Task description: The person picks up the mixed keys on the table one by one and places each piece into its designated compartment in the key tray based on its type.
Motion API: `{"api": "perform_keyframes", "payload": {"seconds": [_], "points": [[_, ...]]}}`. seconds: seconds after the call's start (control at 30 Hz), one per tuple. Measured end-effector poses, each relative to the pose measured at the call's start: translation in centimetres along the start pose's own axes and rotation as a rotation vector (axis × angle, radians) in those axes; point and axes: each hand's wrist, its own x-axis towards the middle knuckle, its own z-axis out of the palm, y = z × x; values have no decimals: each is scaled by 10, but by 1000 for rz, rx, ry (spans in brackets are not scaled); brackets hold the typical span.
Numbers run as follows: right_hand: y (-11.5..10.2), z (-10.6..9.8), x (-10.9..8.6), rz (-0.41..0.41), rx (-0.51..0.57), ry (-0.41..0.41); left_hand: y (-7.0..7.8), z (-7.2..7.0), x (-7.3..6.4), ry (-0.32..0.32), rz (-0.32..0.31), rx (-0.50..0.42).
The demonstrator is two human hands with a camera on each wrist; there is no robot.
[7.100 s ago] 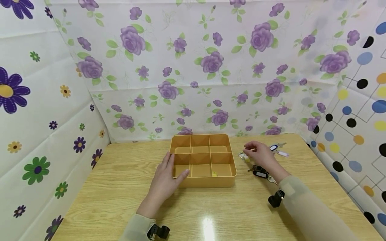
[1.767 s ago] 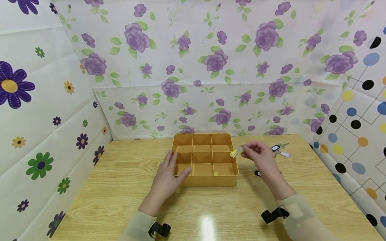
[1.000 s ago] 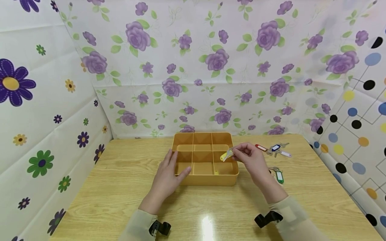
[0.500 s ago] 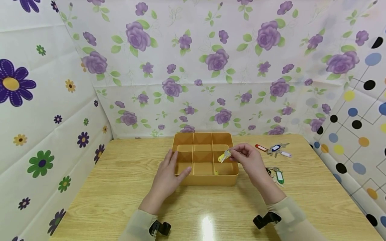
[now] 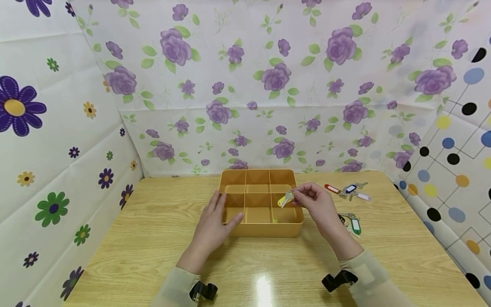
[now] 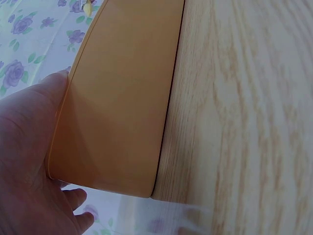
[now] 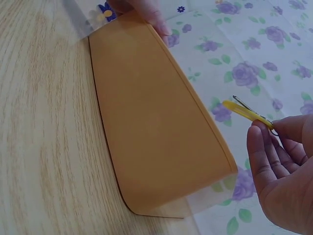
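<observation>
In the head view an orange box (image 5: 264,230) with several compartments stands on the table. My left hand (image 5: 213,224) rests on its front left corner, fingers along the left side and thumb over the front rim. My right hand (image 5: 315,205) pinches a key (image 5: 287,197) with a yellow tag (image 5: 281,200) by its ring, above the front right compartment. A small yellow piece (image 5: 275,220) shows inside that compartment, mostly hidden by the front wall. The right wrist view has the yellow tag (image 7: 244,111) hanging from thumb and fingertips, apart from the box.
Right of the box lie keys with a red tag (image 5: 332,188), a blue tag (image 5: 350,188) and a white tag (image 5: 363,196). Nearer, a green tag (image 5: 356,226) lies among more keys, partly behind the right hand. A flowered cloth (image 5: 253,85) hangs behind the table.
My right hand has picked up the yellow-tagged key from the table and carried it left over the box. Over the last half second it barely moves. The left hand stays on the box.
</observation>
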Motion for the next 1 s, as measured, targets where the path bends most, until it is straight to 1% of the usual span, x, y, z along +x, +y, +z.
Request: {"api": "perform_keyframes", "payload": {"seconds": [0.27, 0.47, 0.53, 0.73, 1.0], "points": [[0, -1, 0, -8, 3, -17, -1, 0, 0, -1, 5, 3], [0, -4, -3, -19, -45, -107, -1, 1, 0, 3, 8, 10], [0, -5, -4, -28, -53, -125, -1, 1, 0, 9, 13, 12], [0, -6, -4, -58, -55, -111, -1, 1, -1, 14, 22, 16], [3, -10, -3, -63, -79, -85, -1, 0, 0, 3, 14, 22]]}}
